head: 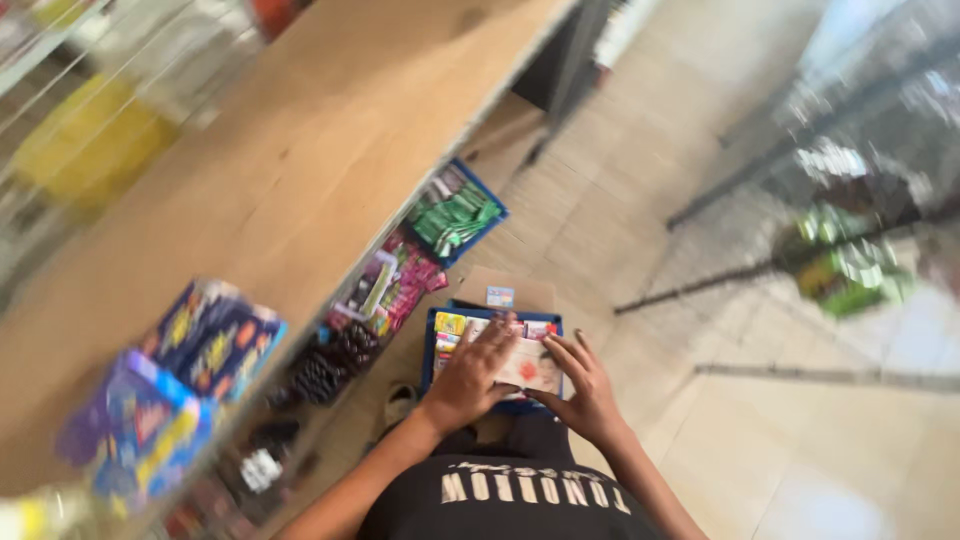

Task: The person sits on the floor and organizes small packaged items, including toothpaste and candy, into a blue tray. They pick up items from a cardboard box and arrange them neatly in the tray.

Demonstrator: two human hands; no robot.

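We steady a blue box (437, 345) of small packets at waist height, left hand (472, 378) spread flat over its contents, right hand (587, 392) pinching a pale packet (530, 368) at its edge. Beside us, a wooden worktop (300, 170) carries bright cartons (215, 340); trays of sweets (455, 215) sit below.

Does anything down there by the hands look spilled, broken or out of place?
Nothing stands out. Both hands, left and right, rest on packets in a blue box; nothing looks spilled. The picture is blurred, so small damage would not show.
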